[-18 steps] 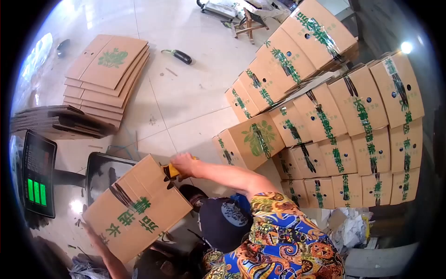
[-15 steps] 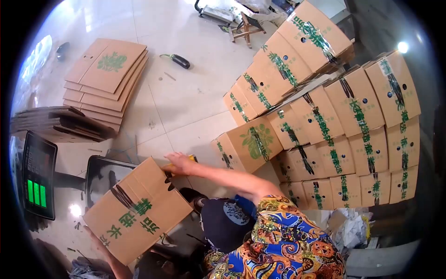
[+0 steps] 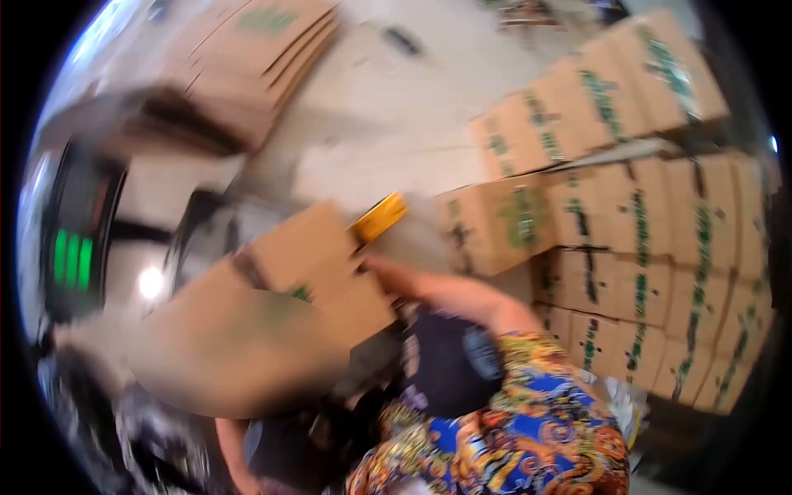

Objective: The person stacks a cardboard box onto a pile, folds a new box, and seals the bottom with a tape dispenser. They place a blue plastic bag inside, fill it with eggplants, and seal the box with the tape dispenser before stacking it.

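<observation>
Neither of my hands shows in the head view. Just below me, a person in a dark cap (image 3: 455,363) and a patterned shirt (image 3: 511,421) bends over a cardboard box (image 3: 305,247) with green print. This person's hand (image 3: 384,272) is at the box's upper right end, beside a yellow tool (image 3: 381,218) that looks like a tape dispenser. Another bare forearm (image 3: 234,458) runs up from the bottom edge to the box, its hand hidden behind it. The box tilts over a dark scale platform (image 3: 198,223), its lower part smeared.
A scale display (image 3: 81,235) with green digits stands at the left. Flattened cartons (image 3: 256,66) are piled behind it. Stacked printed boxes (image 3: 635,239) form a wall at the right. One dark eggplant (image 3: 402,40) lies on the tiled floor (image 3: 363,107).
My view has swung, so the scene sits farther right and mostly higher, and is blurred. The person still holds the box; the hand that showed at its lower left edge is now hidden.
</observation>
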`<state>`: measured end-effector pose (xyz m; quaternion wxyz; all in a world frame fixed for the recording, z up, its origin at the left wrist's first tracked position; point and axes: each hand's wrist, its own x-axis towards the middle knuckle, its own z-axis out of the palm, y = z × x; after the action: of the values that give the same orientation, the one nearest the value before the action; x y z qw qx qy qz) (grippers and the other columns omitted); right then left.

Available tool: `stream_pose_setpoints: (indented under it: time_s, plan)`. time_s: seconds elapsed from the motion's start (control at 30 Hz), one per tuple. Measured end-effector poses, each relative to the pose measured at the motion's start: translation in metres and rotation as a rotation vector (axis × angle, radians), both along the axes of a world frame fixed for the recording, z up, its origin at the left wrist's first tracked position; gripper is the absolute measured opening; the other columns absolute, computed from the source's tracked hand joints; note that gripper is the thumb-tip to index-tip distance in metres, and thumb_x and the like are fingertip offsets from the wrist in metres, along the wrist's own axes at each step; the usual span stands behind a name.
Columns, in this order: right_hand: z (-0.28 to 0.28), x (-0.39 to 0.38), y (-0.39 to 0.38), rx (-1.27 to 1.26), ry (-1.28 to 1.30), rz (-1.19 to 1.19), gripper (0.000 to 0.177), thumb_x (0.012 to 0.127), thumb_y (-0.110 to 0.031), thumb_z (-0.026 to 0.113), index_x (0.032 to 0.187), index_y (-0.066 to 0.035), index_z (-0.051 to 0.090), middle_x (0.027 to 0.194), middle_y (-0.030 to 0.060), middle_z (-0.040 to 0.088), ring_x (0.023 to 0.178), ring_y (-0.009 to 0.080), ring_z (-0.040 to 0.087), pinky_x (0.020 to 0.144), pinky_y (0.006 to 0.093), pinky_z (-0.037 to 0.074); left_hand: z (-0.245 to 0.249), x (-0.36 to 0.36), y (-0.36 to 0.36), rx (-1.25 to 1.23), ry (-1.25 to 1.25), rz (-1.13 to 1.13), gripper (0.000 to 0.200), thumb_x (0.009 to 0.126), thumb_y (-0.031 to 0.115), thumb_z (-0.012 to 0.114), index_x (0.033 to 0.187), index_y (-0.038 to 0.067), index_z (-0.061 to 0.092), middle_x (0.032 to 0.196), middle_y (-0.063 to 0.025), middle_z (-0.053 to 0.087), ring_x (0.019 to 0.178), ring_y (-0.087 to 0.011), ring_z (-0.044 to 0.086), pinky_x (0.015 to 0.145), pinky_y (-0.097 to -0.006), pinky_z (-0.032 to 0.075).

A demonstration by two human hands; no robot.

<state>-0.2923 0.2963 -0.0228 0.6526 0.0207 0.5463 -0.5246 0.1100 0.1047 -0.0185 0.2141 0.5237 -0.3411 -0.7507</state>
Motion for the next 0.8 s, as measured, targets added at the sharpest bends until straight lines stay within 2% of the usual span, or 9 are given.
stream_pose_setpoints:
  time_s: [0.07, 0.13, 0.27, 0.5, 0.6, 0.8]
  plan:
    - [0.035, 0.0, -0.002, 0.112, -0.098, -0.001, 0.052, 0.102, -0.042, 0.036, 0.145, -0.013, 0.033, 0.142, 0.0082, 0.045, 0.129, 0.0231, 0.045, 0.109, 0.0421, 0.034, 0.017, 0.017, 0.012, 0.008, -0.006, 0.035, 0.049, 0.102, 0.034, 0.038, 0.139, 0.002, 0.035, 0.137, -0.0129, 0.043, 0.116, -0.0222, 0.049, 0.095, -0.0355, 0.042]
    - [0.077, -0.003, -0.003, -0.124, -0.122, 0.125, 0.055, 0.102, -0.039, 0.037, 0.147, -0.009, 0.031, 0.143, 0.0084, 0.044, 0.129, 0.0223, 0.044, 0.109, 0.0409, 0.034, 0.029, 0.027, 0.024, 0.023, -0.017, 0.069, 0.049, 0.102, 0.034, 0.038, 0.139, 0.002, 0.036, 0.137, -0.0129, 0.043, 0.116, -0.0223, 0.049, 0.095, -0.0356, 0.042]
    - [0.132, -0.005, -0.006, -0.218, 0.018, 0.321, 0.055, 0.101, -0.041, 0.038, 0.145, -0.008, 0.033, 0.14, 0.0084, 0.045, 0.126, 0.0211, 0.045, 0.107, 0.0391, 0.035, 0.043, 0.038, 0.042, 0.044, -0.013, 0.103, 0.049, 0.102, 0.035, 0.038, 0.139, 0.002, 0.036, 0.136, -0.013, 0.044, 0.115, -0.0227, 0.049, 0.095, -0.0359, 0.042]
    - [0.113, -0.003, -0.051, -0.245, 0.25, 0.465, 0.057, 0.099, -0.045, 0.04, 0.141, -0.006, 0.036, 0.135, 0.0083, 0.047, 0.121, 0.0189, 0.047, 0.104, 0.0359, 0.036, 0.04, 0.028, 0.049, 0.063, 0.023, 0.108, 0.05, 0.101, 0.036, 0.038, 0.138, 0.003, 0.037, 0.135, -0.0131, 0.045, 0.115, -0.0232, 0.05, 0.095, -0.0364, 0.043]
    - [0.111, -0.008, -0.06, -0.267, 0.318, 0.451, 0.058, 0.098, -0.046, 0.041, 0.139, -0.005, 0.037, 0.133, 0.0082, 0.048, 0.119, 0.018, 0.048, 0.103, 0.0345, 0.037, 0.036, 0.013, 0.042, 0.052, 0.058, 0.087, 0.05, 0.101, 0.037, 0.037, 0.138, 0.003, 0.037, 0.135, -0.0132, 0.046, 0.115, -0.0235, 0.05, 0.095, -0.0366, 0.043]
    - [0.145, -0.034, -0.054, -0.395, 0.525, 0.344, 0.06, 0.097, -0.049, 0.042, 0.136, -0.003, 0.04, 0.128, 0.0081, 0.05, 0.115, 0.0162, 0.049, 0.1, 0.0318, 0.038, 0.021, -0.034, 0.01, -0.031, 0.21, -0.01, 0.051, 0.101, 0.038, 0.037, 0.138, 0.003, 0.038, 0.134, -0.0133, 0.046, 0.114, -0.024, 0.051, 0.095, -0.037, 0.044]
